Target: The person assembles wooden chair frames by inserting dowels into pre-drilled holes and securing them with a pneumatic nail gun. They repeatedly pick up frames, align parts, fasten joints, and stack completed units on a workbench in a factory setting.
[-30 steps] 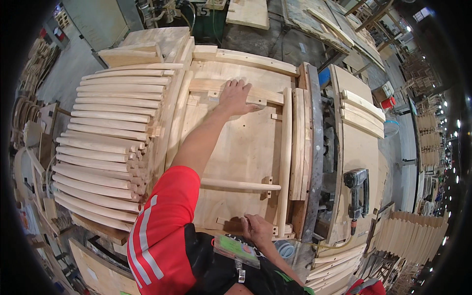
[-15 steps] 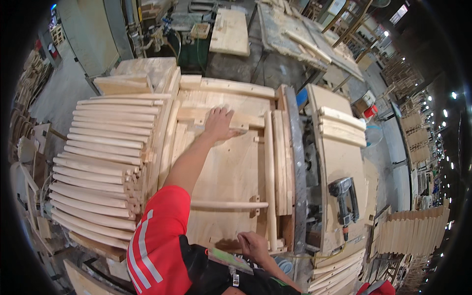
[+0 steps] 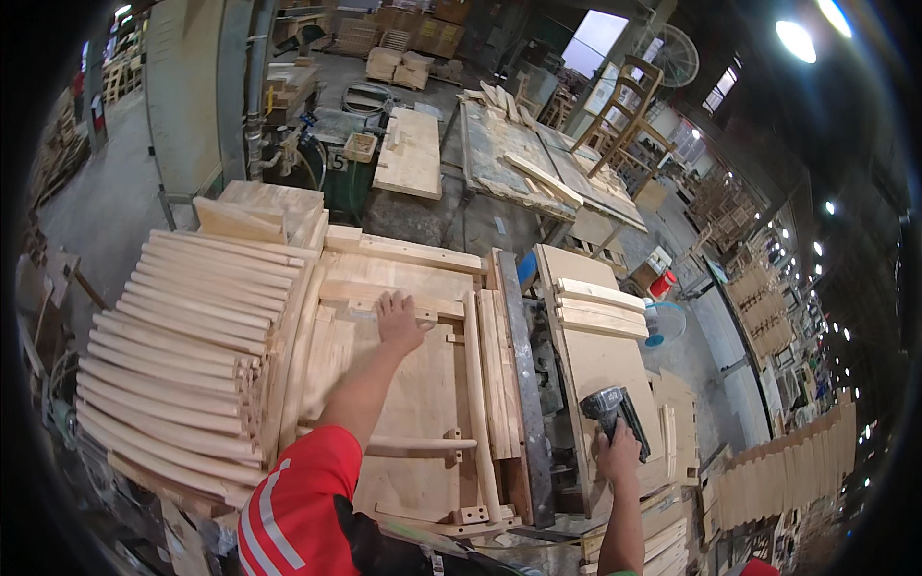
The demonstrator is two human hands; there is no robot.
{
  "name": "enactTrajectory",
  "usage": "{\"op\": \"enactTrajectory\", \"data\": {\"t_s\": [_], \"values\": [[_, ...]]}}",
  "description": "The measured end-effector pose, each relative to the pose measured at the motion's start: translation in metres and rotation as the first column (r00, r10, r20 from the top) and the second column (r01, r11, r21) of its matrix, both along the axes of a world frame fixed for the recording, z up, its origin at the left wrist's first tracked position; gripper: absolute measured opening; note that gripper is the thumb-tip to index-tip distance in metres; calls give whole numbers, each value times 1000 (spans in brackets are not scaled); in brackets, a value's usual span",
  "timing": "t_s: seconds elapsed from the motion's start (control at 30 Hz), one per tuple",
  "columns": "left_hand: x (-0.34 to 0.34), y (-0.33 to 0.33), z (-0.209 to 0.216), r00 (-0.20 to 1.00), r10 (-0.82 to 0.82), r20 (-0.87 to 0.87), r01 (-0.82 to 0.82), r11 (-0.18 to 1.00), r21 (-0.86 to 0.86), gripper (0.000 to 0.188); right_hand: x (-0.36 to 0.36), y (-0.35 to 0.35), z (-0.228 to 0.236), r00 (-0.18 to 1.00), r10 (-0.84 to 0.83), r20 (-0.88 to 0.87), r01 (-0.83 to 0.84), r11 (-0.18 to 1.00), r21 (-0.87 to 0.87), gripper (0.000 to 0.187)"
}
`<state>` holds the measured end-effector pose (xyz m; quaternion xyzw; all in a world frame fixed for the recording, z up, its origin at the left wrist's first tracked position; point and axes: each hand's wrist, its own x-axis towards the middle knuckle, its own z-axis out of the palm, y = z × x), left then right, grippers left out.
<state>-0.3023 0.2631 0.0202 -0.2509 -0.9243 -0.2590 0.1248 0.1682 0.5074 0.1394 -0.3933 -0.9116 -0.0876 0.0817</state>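
My left hand (image 3: 400, 324) lies on a pale wooden crosspiece (image 3: 351, 296) near the far end of a wooden jig bed, its fingers spread over the edge. Below it, a thin round rung (image 3: 418, 444) crosses the bed and meets a long rounded post (image 3: 481, 413) on the right side. Out to the right, my right hand (image 3: 620, 453) closes around the grip of a black and grey nail gun (image 3: 605, 402), which lies on a brown board (image 3: 567, 350). Part of its handle is hidden by my fingers.
Many curved wooden posts (image 3: 182, 331) are stacked at the left. A grey metal beam (image 3: 523, 384) runs between the jig and the brown board. Several short slats (image 3: 600, 312) lie farther along that board. A scrap-strewn table (image 3: 499, 144) stands beyond.
My right hand has moved from near my body to the nail gun at the right and taken hold of it. The left hand stays on the crosspiece. The view has tilted up.
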Motion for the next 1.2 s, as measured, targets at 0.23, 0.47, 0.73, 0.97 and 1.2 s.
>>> {"op": "enactTrajectory", "data": {"t_s": [0.23,0.47,0.73,0.97,1.2], "values": [[148,11,3,894,-242,378,3,845,535,53,-18,26,20,986,164,-4,-160,956,-246,76],[263,-62,25,-139,-685,715,-179,728,662,84,-29,-89,59,920,372,121,-291,859,-422,68],[297,-164,25,-418,-755,505,-527,654,542,50,-62,-230,53,627,701,341,-341,640,-689,76],[286,-159,-13,-399,-836,376,-679,545,492,42,-111,-216,31,568,686,455,-81,596,-799,80],[274,-143,-32,-451,-818,358,-726,569,386,41,-132,-213,14,559,629,540,2,650,-760,75]]}}
